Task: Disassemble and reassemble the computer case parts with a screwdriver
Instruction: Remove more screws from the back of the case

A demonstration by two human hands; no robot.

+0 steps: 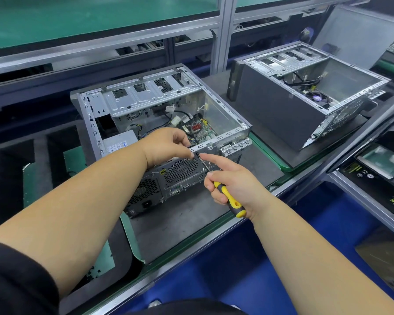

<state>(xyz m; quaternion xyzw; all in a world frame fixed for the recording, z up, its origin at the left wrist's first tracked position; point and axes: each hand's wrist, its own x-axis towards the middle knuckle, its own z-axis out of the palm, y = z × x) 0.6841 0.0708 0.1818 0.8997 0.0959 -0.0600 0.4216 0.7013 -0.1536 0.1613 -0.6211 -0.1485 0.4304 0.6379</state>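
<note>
driving a screw at the rear top rail of the open computer case (159, 123)

right hand (231, 183) wrapped round the yellow-black screwdriver (229, 198), index finger laid along the shaft, tip aimed toward 11 o'clock. left hand (166, 145) pinching the top rail (203, 146) at the tip, apparently steadying a screw too small to confirm. keep shaft square to the screw, press before turning, release the pinch once threads bite. second case (305, 92) at 2 o'clock.
</note>
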